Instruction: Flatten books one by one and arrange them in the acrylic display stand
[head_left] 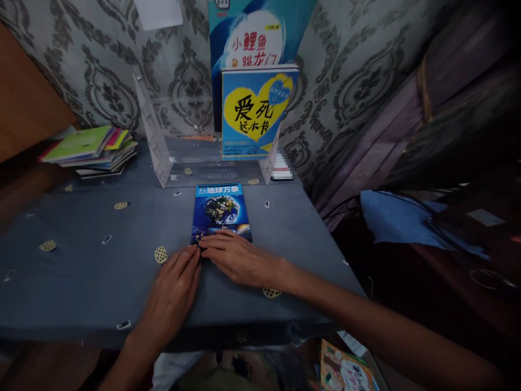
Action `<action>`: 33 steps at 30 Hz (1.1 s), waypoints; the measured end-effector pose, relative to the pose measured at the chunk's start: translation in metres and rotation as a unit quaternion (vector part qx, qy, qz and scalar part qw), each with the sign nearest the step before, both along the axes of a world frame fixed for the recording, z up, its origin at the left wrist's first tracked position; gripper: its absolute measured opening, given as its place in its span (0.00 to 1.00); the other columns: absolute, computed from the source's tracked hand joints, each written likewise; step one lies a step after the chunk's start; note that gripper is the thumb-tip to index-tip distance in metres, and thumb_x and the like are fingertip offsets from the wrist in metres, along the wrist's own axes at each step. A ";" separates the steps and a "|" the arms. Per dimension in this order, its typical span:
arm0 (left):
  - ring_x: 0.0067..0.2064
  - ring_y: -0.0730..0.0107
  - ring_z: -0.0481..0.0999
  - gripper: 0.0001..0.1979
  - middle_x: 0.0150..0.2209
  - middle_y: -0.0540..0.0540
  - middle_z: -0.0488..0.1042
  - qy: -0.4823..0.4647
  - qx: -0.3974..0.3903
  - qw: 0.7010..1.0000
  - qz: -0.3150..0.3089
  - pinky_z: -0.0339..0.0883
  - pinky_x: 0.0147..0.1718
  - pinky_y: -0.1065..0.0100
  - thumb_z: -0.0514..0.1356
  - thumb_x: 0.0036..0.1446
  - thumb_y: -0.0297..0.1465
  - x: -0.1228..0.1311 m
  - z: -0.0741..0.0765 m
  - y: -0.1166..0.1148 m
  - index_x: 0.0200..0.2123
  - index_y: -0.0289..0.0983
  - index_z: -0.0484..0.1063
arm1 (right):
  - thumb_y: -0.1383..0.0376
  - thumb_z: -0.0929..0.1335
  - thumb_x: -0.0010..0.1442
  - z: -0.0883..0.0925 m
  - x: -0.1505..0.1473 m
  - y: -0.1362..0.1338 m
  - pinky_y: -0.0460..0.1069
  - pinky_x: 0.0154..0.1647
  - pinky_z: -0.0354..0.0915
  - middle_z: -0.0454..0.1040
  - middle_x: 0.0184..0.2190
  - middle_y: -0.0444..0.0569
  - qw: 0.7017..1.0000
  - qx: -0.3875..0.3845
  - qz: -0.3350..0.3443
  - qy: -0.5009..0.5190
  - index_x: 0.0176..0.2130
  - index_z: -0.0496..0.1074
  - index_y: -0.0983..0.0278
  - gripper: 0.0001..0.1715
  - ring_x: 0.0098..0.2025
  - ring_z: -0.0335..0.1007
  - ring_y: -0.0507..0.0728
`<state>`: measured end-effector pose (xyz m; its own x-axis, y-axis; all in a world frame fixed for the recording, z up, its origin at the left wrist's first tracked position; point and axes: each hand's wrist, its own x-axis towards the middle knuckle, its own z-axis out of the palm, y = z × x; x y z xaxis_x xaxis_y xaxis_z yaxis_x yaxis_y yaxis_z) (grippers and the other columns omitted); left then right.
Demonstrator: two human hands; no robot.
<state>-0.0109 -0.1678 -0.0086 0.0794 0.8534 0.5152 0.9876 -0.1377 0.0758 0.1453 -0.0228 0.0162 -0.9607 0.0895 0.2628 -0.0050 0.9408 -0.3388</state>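
Head view, starting at the left: what lies at the far end of the counter [89,282]?

A stack of booklets [81,149], piled flat and a little uneven. Lying flat, it probably needs no support.

And the person's left hand [175,279]?

It comes in from the near side, fingers together and nearly straight, their tips at the near-left corner of the blue book [222,209]. Whether they pinch that corner or only touch it, one cannot tell.

What stands beyond?

A clear stand [160,160], at the far side near the patterned wall covering [189,81]. Its left part shows no book.

Where exactly is the blue book?

Flat on the counter, just in front of the stand, with the Earth on its cover facing up and its title at the far end, so it reads upright to the person.

The right hand [244,260]?

It reaches in from the right and lies over the book's near edge, fingers extended and meeting the left hand's tips. The two seem to steady the book there; any grip underneath is hidden.

Farther right?

The yellow-heart book [256,122] leans upright at the stand's right, before a taller teal book [260,27]. The larger one behind presumably keeps both covers visible.
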 end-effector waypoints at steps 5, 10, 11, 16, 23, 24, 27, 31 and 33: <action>0.50 0.57 0.77 0.17 0.51 0.36 0.78 0.035 0.021 0.999 0.004 0.74 0.49 0.56 0.49 0.70 0.28 0.001 0.000 0.001 0.53 0.30 0.74 | 0.70 0.60 0.72 0.000 -0.009 0.010 0.58 0.68 0.58 0.74 0.59 0.57 0.999 -0.036 -0.006 0.019 0.53 0.73 0.68 0.17 0.65 0.65 0.55; 0.48 0.58 0.78 0.17 0.48 0.37 0.79 0.047 0.026 0.998 0.009 0.74 0.48 0.58 0.48 0.71 0.28 0.002 0.000 0.003 0.51 0.32 0.75 | 0.70 0.63 0.71 0.000 -0.019 0.026 0.56 0.69 0.57 0.73 0.61 0.56 0.997 -0.070 -0.016 0.023 0.51 0.75 0.67 0.14 0.66 0.64 0.55; 0.47 0.58 0.78 0.17 0.48 0.37 0.79 0.046 0.025 0.999 0.011 0.74 0.47 0.58 0.48 0.71 0.28 0.002 0.000 0.004 0.50 0.33 0.75 | 0.70 0.63 0.70 -0.001 -0.022 0.030 0.56 0.69 0.56 0.72 0.61 0.56 0.997 -0.073 -0.022 0.025 0.51 0.74 0.66 0.14 0.66 0.64 0.55; 0.45 0.59 0.78 0.17 0.45 0.41 0.80 0.050 0.014 0.999 0.014 0.74 0.44 0.59 0.47 0.71 0.30 -0.002 0.006 0.010 0.47 0.36 0.76 | 0.67 0.64 0.70 -0.011 -0.035 0.048 0.60 0.71 0.53 0.68 0.65 0.58 0.994 -0.062 -0.090 0.021 0.60 0.69 0.66 0.20 0.69 0.59 0.58; 0.36 0.62 0.76 0.17 0.34 0.45 0.77 0.064 -0.052 0.996 0.017 0.71 0.36 0.63 0.48 0.70 0.31 -0.011 0.018 0.031 0.33 0.40 0.74 | 0.65 0.63 0.71 -0.008 -0.033 0.061 0.62 0.70 0.53 0.67 0.64 0.63 0.970 -0.036 -0.242 0.012 0.61 0.68 0.71 0.22 0.70 0.58 0.62; 0.36 0.62 0.76 0.17 0.34 0.45 0.76 0.063 -0.060 0.996 0.019 0.70 0.36 0.63 0.48 0.70 0.32 -0.012 0.019 0.034 0.33 0.40 0.74 | 0.64 0.63 0.71 -0.008 -0.031 0.061 0.62 0.70 0.53 0.67 0.64 0.64 0.964 -0.035 -0.262 0.010 0.61 0.68 0.71 0.23 0.70 0.57 0.63; 0.39 0.59 0.76 0.14 0.35 0.45 0.75 0.062 -0.084 0.994 0.022 0.70 0.37 0.62 0.48 0.69 0.31 -0.014 0.020 0.043 0.36 0.40 0.73 | 0.63 0.62 0.72 -0.008 -0.025 0.058 0.62 0.71 0.51 0.65 0.66 0.64 0.951 -0.032 -0.307 0.007 0.62 0.66 0.72 0.25 0.71 0.54 0.62; 0.40 0.57 0.75 0.12 0.38 0.43 0.75 0.055 -0.107 0.992 0.032 0.70 0.36 0.61 0.49 0.68 0.30 -0.014 0.022 0.051 0.37 0.39 0.72 | 0.61 0.63 0.71 -0.011 -0.018 0.050 0.61 0.73 0.49 0.60 0.69 0.65 0.941 -0.026 -0.338 -0.018 0.65 0.63 0.73 0.29 0.73 0.49 0.64; 0.40 0.56 0.75 0.11 0.40 0.42 0.75 0.043 -0.112 0.992 0.038 0.71 0.38 0.59 0.50 0.67 0.31 -0.017 0.021 0.056 0.38 0.39 0.72 | 0.59 0.63 0.71 -0.011 -0.016 0.045 0.62 0.73 0.48 0.57 0.70 0.65 0.936 -0.029 -0.349 -0.027 0.66 0.61 0.73 0.31 0.74 0.47 0.65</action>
<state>-0.0276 -0.1117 0.0125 0.0457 0.9507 0.3067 0.9986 -0.0515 0.0110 0.1296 0.0227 0.0055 -0.6742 0.7134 0.1914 0.6232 0.6885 -0.3710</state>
